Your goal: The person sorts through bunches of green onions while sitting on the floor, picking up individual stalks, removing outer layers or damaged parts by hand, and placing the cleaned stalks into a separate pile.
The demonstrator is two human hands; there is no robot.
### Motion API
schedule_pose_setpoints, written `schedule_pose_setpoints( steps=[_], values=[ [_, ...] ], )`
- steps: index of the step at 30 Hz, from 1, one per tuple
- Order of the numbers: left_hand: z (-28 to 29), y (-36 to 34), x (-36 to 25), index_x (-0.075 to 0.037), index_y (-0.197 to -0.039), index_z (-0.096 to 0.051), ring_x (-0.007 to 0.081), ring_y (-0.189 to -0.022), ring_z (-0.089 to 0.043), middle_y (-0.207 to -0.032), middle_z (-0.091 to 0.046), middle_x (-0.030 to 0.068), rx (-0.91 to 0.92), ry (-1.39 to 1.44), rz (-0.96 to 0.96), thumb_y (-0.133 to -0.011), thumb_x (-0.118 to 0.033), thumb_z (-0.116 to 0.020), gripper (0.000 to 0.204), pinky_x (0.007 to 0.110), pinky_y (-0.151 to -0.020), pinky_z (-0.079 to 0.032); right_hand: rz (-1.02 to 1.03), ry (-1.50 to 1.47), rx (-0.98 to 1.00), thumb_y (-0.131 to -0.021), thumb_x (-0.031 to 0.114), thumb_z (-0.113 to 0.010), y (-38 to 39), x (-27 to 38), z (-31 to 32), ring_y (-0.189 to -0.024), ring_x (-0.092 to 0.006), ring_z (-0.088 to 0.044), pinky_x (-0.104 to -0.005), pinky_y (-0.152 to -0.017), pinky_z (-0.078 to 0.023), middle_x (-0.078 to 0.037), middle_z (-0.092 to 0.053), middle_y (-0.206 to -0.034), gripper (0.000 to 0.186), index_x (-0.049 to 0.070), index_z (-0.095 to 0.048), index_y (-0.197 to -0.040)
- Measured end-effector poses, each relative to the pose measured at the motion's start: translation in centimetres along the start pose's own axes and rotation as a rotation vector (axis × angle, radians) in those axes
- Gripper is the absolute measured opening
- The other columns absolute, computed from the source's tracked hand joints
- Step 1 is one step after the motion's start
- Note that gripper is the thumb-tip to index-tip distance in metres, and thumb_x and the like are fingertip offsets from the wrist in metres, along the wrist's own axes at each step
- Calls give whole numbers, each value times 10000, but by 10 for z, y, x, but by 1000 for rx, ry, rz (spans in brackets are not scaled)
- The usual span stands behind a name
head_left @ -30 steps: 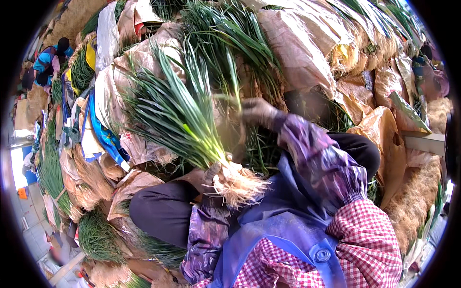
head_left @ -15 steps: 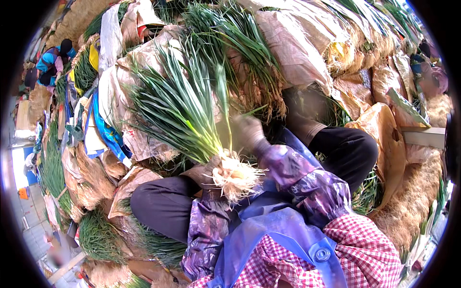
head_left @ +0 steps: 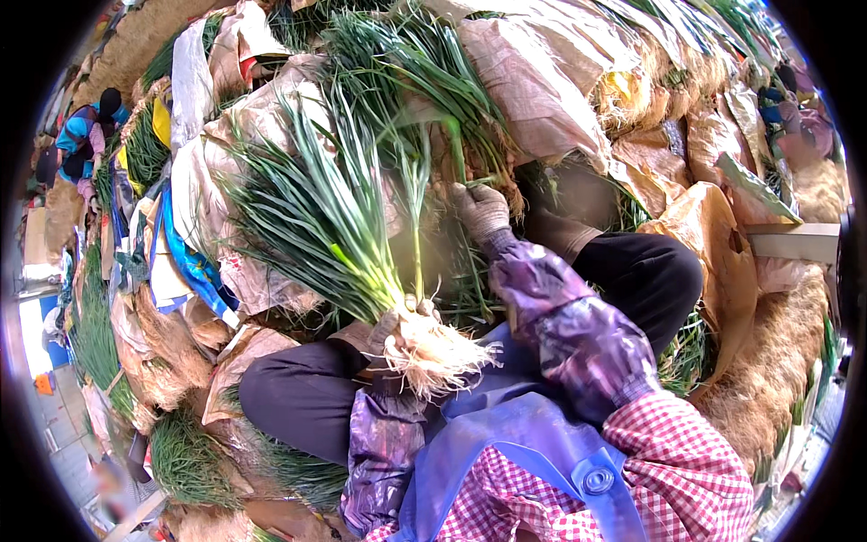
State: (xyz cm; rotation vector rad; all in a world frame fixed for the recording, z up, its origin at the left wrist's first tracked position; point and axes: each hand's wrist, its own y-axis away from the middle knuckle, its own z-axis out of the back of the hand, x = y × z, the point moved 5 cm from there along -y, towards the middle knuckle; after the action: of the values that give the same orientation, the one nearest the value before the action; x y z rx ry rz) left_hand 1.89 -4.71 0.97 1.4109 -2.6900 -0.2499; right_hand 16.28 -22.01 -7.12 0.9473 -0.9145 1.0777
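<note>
Head view. Onion bunch (head_left: pixel 352 235): lay left of center, with leaves fanned toward upper left and pale roots (head_left: pixel 438 357) pointed to lower right. Left hand (head_left: pixel 381 334), gloved: was clamped around bunch at root end, just below center; partly hidden by roots. Single stalk (head_left: pixel 416 248): stood slightly apart along right side of bunch, with base beside roots. Right hand (head_left: pixel 483 212), gloved: was raised just above center, clear of bunch, closed in a pinch on green leaf strip (head_left: pixel 455 149). Second onion bundle (head_left: pixel 406 68): lay at upper center, beyond right hand. Pale sack (head_left: pixel 533 86): sat beside bundle, toward upper right. Dark trouser legs (head_left: pixel 289 393): were bent at lower left and right of center. Blue apron (head_left: pixel 492 438): spread across lower center. Blue-clad co-worker (head_left: pixel 79 135): showed at far upper left. Brown root mass (head_left: pixel 768 352): filled area near right edge.
</note>
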Motion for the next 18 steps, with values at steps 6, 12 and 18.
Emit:
schedule_pose_setpoints(
  steps=[6,12,18],
  values=[
    [-5,10,-18,-69,-1089,-462,255,-1002,-515,-1026,-484,125,81,-18,-101,-861,-290,-601,347,422,-940,-426,-58,1202,982,-811,341,-583,10,-40,2,-714,-269,-632,-397,-659,-522,-102,-655,-778,262,114,-687,-892],
    [-2,5,-19,-70,-1089,-462,254,-1000,-513,-1025,-482,123,38,-33,-97,-860,-290,-603,348,422,-936,-427,-187,908,53,-811,381,-579,-105,-14,75,-896,-276,-638,-380,-794,-496,-81,-672,-946,396,134,-612,-1118],
    [3,10,-22,-70,-1089,-462,253,-998,-512,-1024,-479,121,-17,-48,-125,-858,-289,-604,349,423,-931,-427,-32,365,205,-796,301,-673,-87,0,62,-694,-185,-604,-328,-707,-481,-82,-659,-793,296,45,-665,-945]
  ],
)
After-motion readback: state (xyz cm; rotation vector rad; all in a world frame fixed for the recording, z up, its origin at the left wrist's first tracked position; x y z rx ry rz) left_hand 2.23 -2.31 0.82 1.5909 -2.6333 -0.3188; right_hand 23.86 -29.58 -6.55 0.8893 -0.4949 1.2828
